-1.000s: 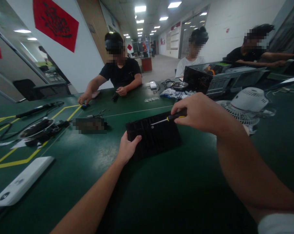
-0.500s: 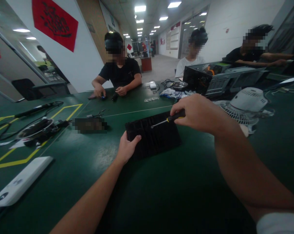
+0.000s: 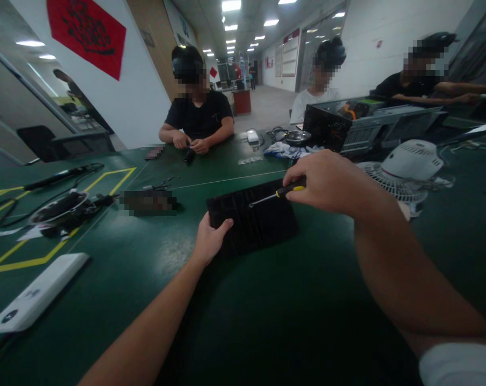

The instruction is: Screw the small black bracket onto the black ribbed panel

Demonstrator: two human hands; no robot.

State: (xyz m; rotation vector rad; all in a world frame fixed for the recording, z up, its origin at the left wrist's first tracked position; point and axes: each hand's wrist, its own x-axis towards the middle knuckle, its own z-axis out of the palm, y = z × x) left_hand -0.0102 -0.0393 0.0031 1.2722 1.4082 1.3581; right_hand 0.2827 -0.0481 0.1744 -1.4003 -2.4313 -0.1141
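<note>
A flat black ribbed panel (image 3: 259,225) lies on the green table (image 3: 267,321) in front of me. My left hand (image 3: 208,238) grips the panel's near left corner, thumb on top. My right hand (image 3: 327,179) is closed on a screwdriver (image 3: 277,194) with a black and yellow handle. Its metal tip rests on the panel's upper face near the middle.
A white fan (image 3: 407,169) lies to the right, with an open computer case (image 3: 367,126) behind it. A white slab (image 3: 34,297) sits at the near left, cables and a dish (image 3: 60,206) beyond it. Three people sit across the table; the nearest, in a black shirt (image 3: 198,115), handles small parts.
My hands and the screwdriver have barely moved on the panel. The person in the black shirt has drawn an outstretched hand back and brought both hands together.
</note>
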